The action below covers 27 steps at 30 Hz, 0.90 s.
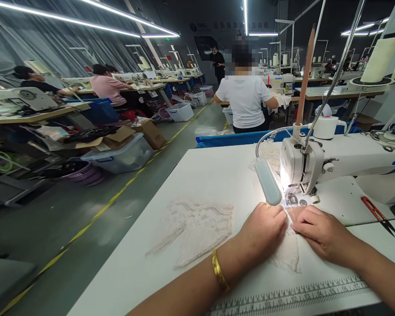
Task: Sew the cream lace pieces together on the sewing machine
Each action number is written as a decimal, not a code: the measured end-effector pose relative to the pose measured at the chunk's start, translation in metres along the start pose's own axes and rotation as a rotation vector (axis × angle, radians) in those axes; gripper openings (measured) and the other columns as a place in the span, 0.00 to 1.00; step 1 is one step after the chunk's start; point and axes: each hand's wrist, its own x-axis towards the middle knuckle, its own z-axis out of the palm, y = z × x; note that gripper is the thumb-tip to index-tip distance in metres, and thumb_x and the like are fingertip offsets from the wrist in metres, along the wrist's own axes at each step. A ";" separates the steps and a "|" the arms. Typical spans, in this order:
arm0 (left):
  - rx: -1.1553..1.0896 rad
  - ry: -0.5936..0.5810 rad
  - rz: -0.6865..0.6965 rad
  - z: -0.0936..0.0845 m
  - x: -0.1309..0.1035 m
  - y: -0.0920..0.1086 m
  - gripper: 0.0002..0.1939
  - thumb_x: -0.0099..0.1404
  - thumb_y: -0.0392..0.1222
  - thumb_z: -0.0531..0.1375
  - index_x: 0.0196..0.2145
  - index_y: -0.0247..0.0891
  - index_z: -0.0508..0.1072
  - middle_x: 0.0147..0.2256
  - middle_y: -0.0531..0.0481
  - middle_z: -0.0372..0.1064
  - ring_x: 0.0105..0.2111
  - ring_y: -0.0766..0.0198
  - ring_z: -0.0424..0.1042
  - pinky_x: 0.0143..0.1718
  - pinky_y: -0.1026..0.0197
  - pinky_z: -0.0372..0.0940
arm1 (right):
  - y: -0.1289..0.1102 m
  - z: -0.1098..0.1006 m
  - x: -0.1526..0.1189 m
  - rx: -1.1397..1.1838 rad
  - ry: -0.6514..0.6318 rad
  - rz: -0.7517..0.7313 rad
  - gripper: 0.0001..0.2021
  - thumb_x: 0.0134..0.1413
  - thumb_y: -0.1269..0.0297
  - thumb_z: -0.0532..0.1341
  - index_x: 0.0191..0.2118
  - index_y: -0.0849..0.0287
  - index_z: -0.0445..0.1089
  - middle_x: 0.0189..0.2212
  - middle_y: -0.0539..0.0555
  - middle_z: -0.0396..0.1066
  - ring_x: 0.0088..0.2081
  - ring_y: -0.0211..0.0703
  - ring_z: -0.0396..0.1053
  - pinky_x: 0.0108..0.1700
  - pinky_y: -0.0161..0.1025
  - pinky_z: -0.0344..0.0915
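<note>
My left hand [266, 224] is closed on a piece of cream lace fabric [288, 254], just in front of the sewing machine [298, 162]. Close beside it, my right hand [321, 230] pinches the edge of the same fabric, its fingertips near the needle plate [292, 200]. The lace hangs down toward me between the two hands. A lamp with a pale grey-green head [268, 182] lights the needle area and partly hides the fabric behind it. Another cream lace piece [204, 228] lies flat on the white table to the left of my left hand.
Red-handled thread snips [378, 215] lie on the right. A printed ruler scale [299, 296] runs along the table's front edge. A white cup [325, 127] and a brown pencil [305, 79] stand behind the machine head. A person in a white shirt [248, 101] sits ahead.
</note>
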 end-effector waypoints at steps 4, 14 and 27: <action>-0.021 -0.043 -0.024 -0.003 0.002 -0.001 0.08 0.73 0.38 0.58 0.33 0.37 0.70 0.36 0.47 0.72 0.33 0.57 0.67 0.34 0.54 0.64 | 0.001 0.005 -0.001 -0.074 0.025 0.013 0.18 0.61 0.81 0.53 0.49 0.56 0.73 0.35 0.54 0.69 0.37 0.47 0.61 0.37 0.43 0.63; 0.002 -0.026 -0.095 0.001 0.011 -0.010 0.08 0.73 0.41 0.58 0.46 0.36 0.72 0.43 0.40 0.75 0.45 0.47 0.72 0.44 0.48 0.70 | 0.001 0.013 0.005 -0.194 0.044 0.139 0.16 0.57 0.81 0.53 0.45 0.58 0.71 0.34 0.54 0.68 0.34 0.47 0.59 0.35 0.42 0.57; -0.021 -0.016 -0.128 -0.003 0.010 -0.005 0.06 0.72 0.39 0.59 0.45 0.37 0.71 0.45 0.41 0.75 0.47 0.47 0.73 0.44 0.48 0.71 | -0.001 0.019 0.004 -0.200 0.052 0.148 0.16 0.60 0.80 0.52 0.47 0.58 0.70 0.34 0.55 0.67 0.36 0.48 0.60 0.36 0.43 0.56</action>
